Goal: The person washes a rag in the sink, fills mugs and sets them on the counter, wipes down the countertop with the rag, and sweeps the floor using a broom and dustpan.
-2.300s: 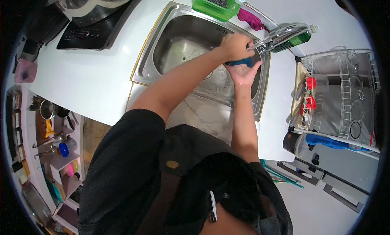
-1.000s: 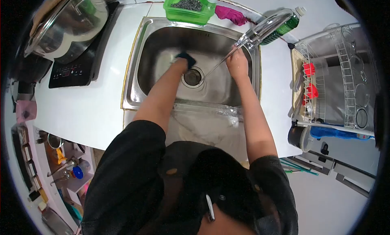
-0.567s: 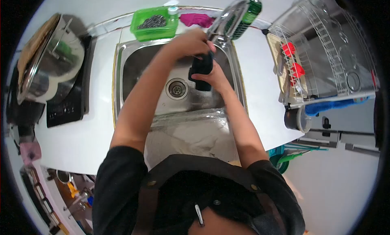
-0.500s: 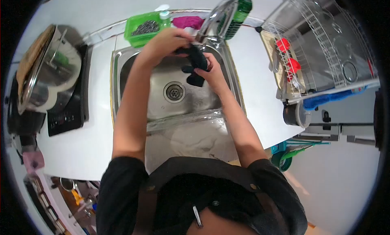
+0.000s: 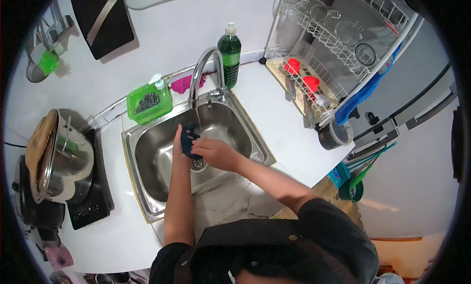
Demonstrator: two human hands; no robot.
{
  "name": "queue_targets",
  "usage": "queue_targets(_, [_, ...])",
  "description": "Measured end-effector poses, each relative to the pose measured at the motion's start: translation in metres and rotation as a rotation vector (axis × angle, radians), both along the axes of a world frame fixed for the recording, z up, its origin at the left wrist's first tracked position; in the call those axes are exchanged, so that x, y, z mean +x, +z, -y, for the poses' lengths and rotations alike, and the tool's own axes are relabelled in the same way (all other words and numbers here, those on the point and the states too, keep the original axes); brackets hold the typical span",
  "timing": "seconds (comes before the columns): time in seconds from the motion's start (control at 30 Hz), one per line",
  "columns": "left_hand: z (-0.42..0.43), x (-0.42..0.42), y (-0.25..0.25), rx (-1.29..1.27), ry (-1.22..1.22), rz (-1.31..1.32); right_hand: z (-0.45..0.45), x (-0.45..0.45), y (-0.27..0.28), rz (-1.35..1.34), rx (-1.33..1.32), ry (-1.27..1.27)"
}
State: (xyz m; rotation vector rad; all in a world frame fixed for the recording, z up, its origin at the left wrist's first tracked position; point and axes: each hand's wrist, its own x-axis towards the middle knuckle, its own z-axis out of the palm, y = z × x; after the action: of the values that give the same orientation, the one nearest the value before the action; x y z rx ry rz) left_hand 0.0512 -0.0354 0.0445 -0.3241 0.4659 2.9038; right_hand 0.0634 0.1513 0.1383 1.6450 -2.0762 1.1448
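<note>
A dark blue-green cloth is bunched between my two hands, over the steel sink and below the tap spout. My left hand lies along the cloth's left side, holding it. From the right, my right hand presses its fingers on the cloth. A thin stream of water seems to fall from the spout onto the cloth. The drain is partly hidden behind my hands.
Behind the sink stand a green tray with a scourer, a pink cloth and a green bottle. At left, a large pot sits on a black cooker. A dish rack stands right.
The view has turned, showing more wall. The cloth, earlier stretched between my hands near the tap, is now bunched under the spout. Before that, one hand was wiping the sink bottom with it.
</note>
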Motion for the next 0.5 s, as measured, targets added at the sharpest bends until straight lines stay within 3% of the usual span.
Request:
queue_targets(0.03, [-0.007, -0.002, 0.006, -0.132, 0.136, 0.094, -0.006, 0.000, -0.006, 0.095, -0.006, -0.079])
queue_targets(0.13, [-0.048, 0.007, 0.098, -0.177, 0.398, 0.154, -0.004, -0.004, -0.035, 0.861, -0.244, -0.304])
queue_targets(0.17, [-0.049, 0.010, 0.105, -0.142, 0.400, 0.141, -0.001, -0.009, -0.043, 1.172, -0.432, -0.211])
queue_targets(0.27, [-0.043, 0.005, 0.084, -0.608, 0.337, -0.139, 0.004, -0.021, -0.065, 1.856, -0.630, -0.077])
queue_targets(0.3, [-0.041, 0.009, 0.081, -0.912, 0.282, -0.139, 0.006, -0.025, -0.068, 1.894, -0.528, -0.111])
queue_targets(0.4, [-0.047, 0.042, 0.097, -1.275, 0.174, -0.261, -0.001, -0.045, -0.068, 1.951, -0.337, -0.070])
queue_targets(0.5, [-0.034, 0.056, 0.108, -1.120, 0.103, -0.459, -0.009, -0.066, -0.035, 1.649, -0.158, -0.055])
